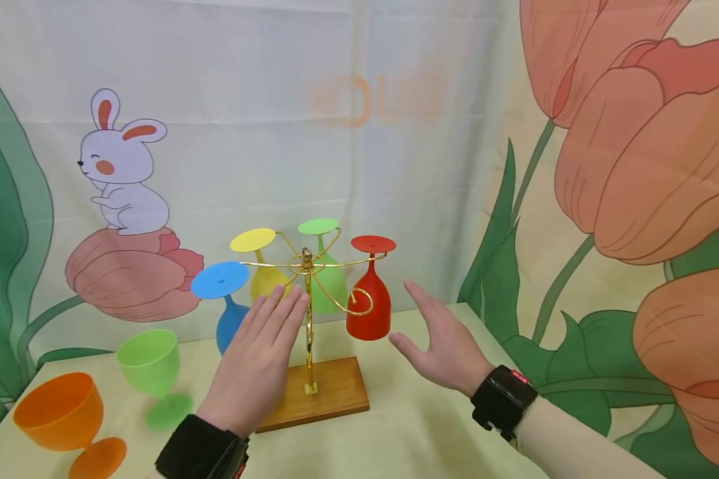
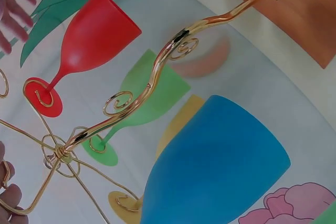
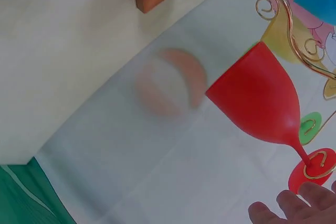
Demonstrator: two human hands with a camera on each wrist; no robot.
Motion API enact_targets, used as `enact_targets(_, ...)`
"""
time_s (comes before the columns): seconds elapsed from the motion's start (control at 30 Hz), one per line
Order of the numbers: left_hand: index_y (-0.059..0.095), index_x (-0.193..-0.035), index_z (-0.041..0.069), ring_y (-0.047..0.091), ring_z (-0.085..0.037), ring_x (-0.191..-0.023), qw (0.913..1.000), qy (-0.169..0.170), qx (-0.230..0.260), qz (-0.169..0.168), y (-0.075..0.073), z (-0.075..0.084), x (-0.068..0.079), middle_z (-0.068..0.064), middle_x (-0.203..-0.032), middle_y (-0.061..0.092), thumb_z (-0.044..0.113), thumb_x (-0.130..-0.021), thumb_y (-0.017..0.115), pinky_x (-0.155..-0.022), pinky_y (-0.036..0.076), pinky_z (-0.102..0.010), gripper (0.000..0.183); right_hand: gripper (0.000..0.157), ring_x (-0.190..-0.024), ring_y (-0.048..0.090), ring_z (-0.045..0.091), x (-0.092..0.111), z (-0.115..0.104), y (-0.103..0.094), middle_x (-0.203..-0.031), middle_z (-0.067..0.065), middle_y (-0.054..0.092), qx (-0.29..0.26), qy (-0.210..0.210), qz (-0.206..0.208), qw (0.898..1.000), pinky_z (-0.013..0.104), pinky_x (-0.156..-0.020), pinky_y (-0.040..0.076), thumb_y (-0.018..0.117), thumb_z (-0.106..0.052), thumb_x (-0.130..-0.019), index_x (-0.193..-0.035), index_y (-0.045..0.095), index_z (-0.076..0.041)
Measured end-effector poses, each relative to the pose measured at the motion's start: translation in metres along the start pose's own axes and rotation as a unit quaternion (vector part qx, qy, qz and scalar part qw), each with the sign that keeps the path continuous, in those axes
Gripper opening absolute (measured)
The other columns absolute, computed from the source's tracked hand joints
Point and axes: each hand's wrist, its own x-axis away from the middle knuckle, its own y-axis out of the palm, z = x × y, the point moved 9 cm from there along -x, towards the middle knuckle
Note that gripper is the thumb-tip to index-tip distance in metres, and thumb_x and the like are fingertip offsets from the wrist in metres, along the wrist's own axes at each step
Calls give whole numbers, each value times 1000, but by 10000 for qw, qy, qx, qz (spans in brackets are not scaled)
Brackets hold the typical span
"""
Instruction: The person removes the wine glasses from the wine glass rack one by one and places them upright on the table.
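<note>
A gold wire goblet rack [image 1: 309, 332] on a wooden base [image 1: 341, 392] stands between my hands. Upside down from its arms hang a blue goblet [image 1: 220, 281], a yellow goblet [image 1: 253, 239], a green goblet [image 1: 319, 227] and a red goblet [image 1: 369, 299]. My left hand [image 1: 260, 362], fingers straight, is in front of the rack, hiding part of the blue goblet and the base. At the left wrist view's edge, its fingertips [image 2: 11, 198] overlap a curled wire end. My right hand [image 1: 446, 342] holds nothing, thumb and fingers spread, just right of the red goblet.
An orange goblet [image 1: 60, 412] and a light green goblet [image 1: 150, 362] stand upright at the table's left. One front arm of the rack ends in a bare spiral hook [image 1: 365, 293]. A printed cloth [image 1: 245, 133] with a rabbit and tulips hangs behind the table [image 1: 419, 426].
</note>
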Motion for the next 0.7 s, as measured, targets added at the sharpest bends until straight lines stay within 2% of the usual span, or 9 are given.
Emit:
enact_targets(0.17,42,-144,-1,36,-33,-137,9999,-56,-59,59,3,-4,1,-17,-145,44,-11,-89,52,-115,24,-46,57,80,-138,35,19,-20,-11,-10,-154,-1,32,171,-487,-29,9987,44,-108,37,54,-54,-92,-155,20,-20)
enact_targets(0.3,50,-139,1,46,-29,-130,9993,-174,92,332,0,-8,1,-14,-139,53,-8,-86,62,-113,28,-43,55,78,-139,33,21,-42,-26,-23,-154,0,33,215,-1007,36,9947,44,-111,32,58,-47,-92,-154,24,-15)
enact_targets(0.4,55,-135,2,52,-28,-124,9978,-237,227,572,-2,-10,1,-13,-133,58,-6,-84,66,-112,31,-43,53,74,-140,30,24,-59,-36,-29,-153,3,34,364,-1336,-39,9904,48,-114,24,60,-38,-92,-153,26,-12)
enact_targets(0.53,58,-133,3,55,-28,-121,9958,-313,330,796,-2,-12,2,-12,-130,60,-2,-85,68,-111,33,-42,49,73,-142,26,27,-82,-40,-28,-154,6,33,947,-1595,-334,9821,51,-116,18,58,-17,-88,-153,26,-14)
enact_targets(0.7,60,-131,3,56,-28,-119,9937,-340,399,990,-2,-12,3,-11,-129,61,-2,-85,68,-112,31,-40,47,73,-141,28,28,-104,-36,-17,-153,11,35,1765,-1645,-755,9675,43,-116,20,51,1,-86,-153,26,-10)
